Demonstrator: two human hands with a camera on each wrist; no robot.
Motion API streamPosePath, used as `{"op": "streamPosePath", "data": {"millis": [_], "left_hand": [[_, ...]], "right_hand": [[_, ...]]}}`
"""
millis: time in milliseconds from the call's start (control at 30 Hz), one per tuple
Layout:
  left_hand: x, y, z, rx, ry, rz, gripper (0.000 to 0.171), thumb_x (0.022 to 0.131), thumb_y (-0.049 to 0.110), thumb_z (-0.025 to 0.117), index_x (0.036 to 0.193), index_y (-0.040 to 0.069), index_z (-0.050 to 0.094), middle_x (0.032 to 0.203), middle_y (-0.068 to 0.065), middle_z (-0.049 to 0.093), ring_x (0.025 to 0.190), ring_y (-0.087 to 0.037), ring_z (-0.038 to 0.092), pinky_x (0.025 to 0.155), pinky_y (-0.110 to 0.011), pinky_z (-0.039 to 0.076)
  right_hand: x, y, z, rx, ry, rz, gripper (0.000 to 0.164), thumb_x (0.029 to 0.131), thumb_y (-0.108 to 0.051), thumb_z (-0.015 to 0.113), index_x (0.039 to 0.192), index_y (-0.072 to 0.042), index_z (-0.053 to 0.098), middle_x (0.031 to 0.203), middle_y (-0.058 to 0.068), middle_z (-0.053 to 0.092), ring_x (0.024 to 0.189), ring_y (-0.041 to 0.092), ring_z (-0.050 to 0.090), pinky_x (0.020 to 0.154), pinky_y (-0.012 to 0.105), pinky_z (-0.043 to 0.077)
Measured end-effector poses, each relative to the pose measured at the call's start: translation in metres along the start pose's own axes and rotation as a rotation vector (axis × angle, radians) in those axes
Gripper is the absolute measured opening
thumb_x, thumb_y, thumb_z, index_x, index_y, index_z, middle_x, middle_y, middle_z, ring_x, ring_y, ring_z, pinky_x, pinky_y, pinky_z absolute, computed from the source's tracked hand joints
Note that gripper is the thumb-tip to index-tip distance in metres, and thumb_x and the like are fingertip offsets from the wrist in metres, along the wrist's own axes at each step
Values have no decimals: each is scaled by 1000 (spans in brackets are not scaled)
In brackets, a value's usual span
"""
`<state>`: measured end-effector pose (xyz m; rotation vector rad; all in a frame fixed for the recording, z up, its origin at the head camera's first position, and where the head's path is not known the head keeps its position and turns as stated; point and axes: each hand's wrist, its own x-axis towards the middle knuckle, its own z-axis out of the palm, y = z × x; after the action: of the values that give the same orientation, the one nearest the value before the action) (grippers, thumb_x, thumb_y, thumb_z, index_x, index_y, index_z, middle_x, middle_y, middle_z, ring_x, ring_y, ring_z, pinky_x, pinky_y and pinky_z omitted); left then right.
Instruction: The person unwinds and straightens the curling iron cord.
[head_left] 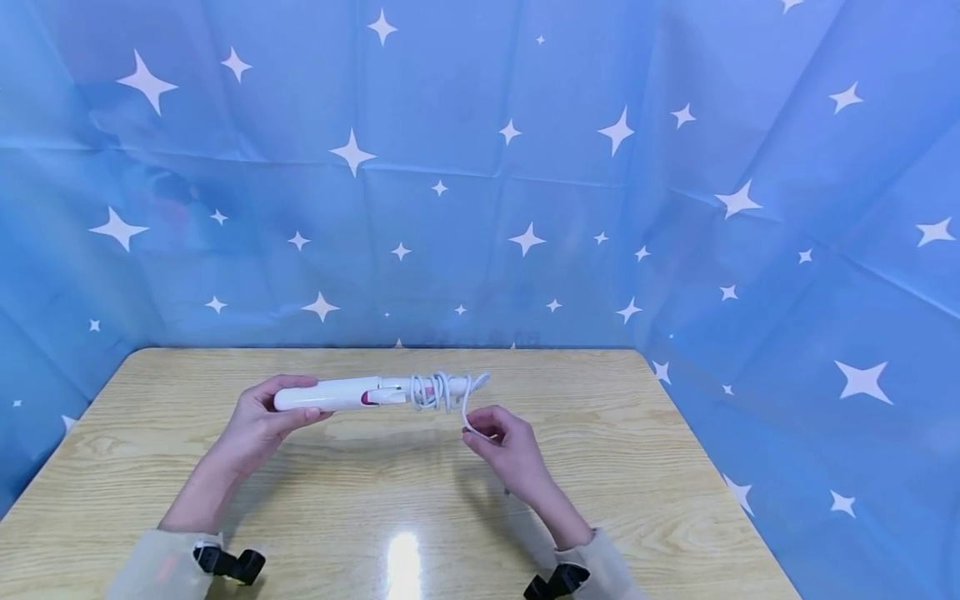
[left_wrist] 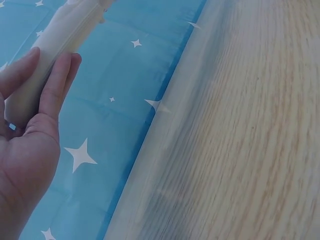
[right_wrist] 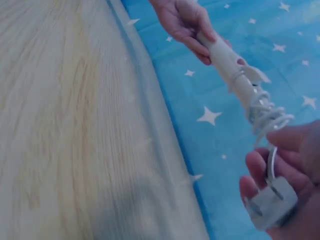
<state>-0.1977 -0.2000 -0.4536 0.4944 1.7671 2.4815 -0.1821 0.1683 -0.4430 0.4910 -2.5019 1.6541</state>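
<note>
Lower centre in the head view, the right hand (head_left: 510, 450) pinches a white cord (head_left: 438, 392); only the right wrist view, lower right, reveals its plug (right_wrist: 274, 202). Left of centre, the left hand (head_left: 258, 421) grips a white wand-shaped appliance (head_left: 337, 394), cord coiled round its right end, above the counter (head_left: 360, 500). Starry blue cloth (head_left: 450, 208) hangs behind.

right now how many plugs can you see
1: the white plug, at the right grip on the white cord, showing in the right wrist view. Any other would be hidden.
</note>
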Motion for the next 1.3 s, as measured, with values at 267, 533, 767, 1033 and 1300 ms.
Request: {"op": "streamPosePath", "data": {"millis": [267, 533, 767, 1033, 1300], "left_hand": [[0, -3, -1, 39, 20, -25, 41, 92, -16, 66, 128, 2, 68, 128, -10, 50, 107, -23, 68, 92, -33, 59], [-3, -4, -8, -20, -32, 6, 43, 90, -22, 61, 125, 3, 71, 127, -11, 52, 108, -23, 66, 93, -40, 59], [-6, -1, -12, -69, -76, 38, 46, 90, -25, 57, 124, 3, 71, 128, -10, 54, 114, -22, 60, 94, -42, 58], [-2, -2, -7, -116, -92, 83, 49, 91, -27, 53, 124, 3, 71, 129, -11, 57, 117, -24, 55, 96, -43, 57], [-1, -1, -5, -123, -101, 82, 49, 91, -27, 53, 124, 4, 71, 130, -11, 60, 117, -24, 57, 97, -43, 57]], "right_hand": [[-1, -4, -14, -292, 103, -294, 13, 84, 1, 82, 95, -4, 77, 80, 0, 73, 67, 6, 63, 59, 19, 56], [9, 2, -45, -432, 269, -679, 19, 82, 11, 77, 97, 0, 74, 75, 2, 67, 58, 10, 55, 48, 13, 46], [5, 6, -62, -527, 222, -449, 18, 90, 9, 73, 107, 2, 73, 80, 6, 72, 64, 14, 68, 52, 18, 54], [-4, 14, -60, -547, 11, -148, 29, 101, 8, 57, 126, 0, 66, 88, 5, 72, 68, 17, 69, 57, 21, 56], [-6, 16, -56, -478, -49, -68, 24, 100, 6, 59, 121, 1, 69, 86, 10, 72, 68, 18, 68, 56, 21, 55]]}}
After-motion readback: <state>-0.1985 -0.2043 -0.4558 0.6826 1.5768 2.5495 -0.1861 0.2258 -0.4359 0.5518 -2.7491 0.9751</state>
